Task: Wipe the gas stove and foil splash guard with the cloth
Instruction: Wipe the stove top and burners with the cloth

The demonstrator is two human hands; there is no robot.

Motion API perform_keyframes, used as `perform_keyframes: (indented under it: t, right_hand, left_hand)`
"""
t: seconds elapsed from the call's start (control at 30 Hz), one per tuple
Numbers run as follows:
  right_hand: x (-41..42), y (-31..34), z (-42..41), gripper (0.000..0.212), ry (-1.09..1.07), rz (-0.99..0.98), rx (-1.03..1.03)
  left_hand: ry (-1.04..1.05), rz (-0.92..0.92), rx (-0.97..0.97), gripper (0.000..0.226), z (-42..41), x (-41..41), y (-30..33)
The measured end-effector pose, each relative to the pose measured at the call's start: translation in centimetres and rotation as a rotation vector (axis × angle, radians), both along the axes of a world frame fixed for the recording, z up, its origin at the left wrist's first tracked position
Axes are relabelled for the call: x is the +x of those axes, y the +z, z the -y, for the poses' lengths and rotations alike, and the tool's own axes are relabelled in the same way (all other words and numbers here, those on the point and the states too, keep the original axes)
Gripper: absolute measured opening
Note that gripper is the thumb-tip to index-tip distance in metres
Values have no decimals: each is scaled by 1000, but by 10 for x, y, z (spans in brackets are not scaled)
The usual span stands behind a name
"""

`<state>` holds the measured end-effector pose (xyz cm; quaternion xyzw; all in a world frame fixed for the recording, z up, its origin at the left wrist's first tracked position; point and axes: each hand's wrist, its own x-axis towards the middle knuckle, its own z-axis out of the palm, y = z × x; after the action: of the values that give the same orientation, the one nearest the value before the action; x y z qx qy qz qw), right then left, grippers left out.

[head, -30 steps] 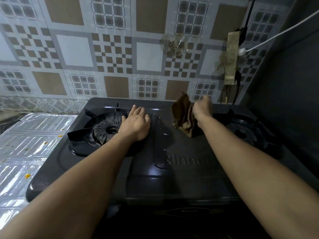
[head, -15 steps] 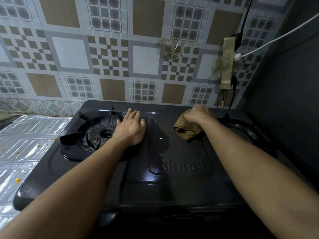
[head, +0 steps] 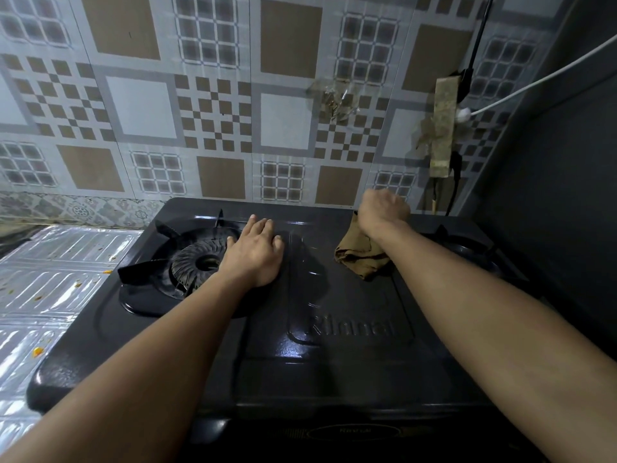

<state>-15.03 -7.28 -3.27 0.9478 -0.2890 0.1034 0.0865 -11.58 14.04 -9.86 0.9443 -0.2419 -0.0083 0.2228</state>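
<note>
A black two-burner gas stove [head: 334, 369] fills the middle of the head view. My left hand [head: 255, 253] lies flat on its top, fingers spread, at the right edge of the left burner [head: 197, 262]. My right hand [head: 382, 210] is closed on a brown cloth [head: 359, 253] near the stove's back edge, between the two burners; the cloth hangs down and rests on the stove top. The right burner [head: 467, 252] is mostly hidden behind my right forearm. The foil splash guard [head: 50, 279] lies flat to the left of the stove, speckled with orange food bits.
A patterned tile wall [head: 213, 111] rises right behind the stove. A taped power strip [head: 442, 128] with a white cable [head: 541, 81] and a black cord hangs on the wall at the right. A dark wall [head: 567, 212] closes off the right side.
My right hand has moved with the cloth toward the stove's back edge, after pressing it down from a raised position. My left hand has stayed flat by the left burner.
</note>
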Motion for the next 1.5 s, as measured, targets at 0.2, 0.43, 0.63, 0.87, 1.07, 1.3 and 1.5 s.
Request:
perform_keyframes:
  t: [0.2,0.43,0.63,0.87,1.07,1.3,1.5]
  right_hand:
    - [2,2,-5,23,48,-31,-127]
    - [18,5,-7,22,12,220,347]
    - [31,-2,5,18,79,583,925]
    - [2,-59,20,45,622,-141,382]
    - [31,-71,23,55,352,-227,347]
    - [23,-72,-33,56,493,-269,276]
    - [-59,-79,-74,58,686,-246,297]
  left_hand:
    - [5,7,1,55,1,0,-1]
    - [2,-1,2,56,1,0,-1]
    - [-1,3,9,57,1,3,-3]
    - [2,17,18,57,3,2,-4]
    - [-2,15,38,57,0,1,-4]
    - [7,6,24,57,3,4,0]
    - [1,8,13,55,0,6,-3]
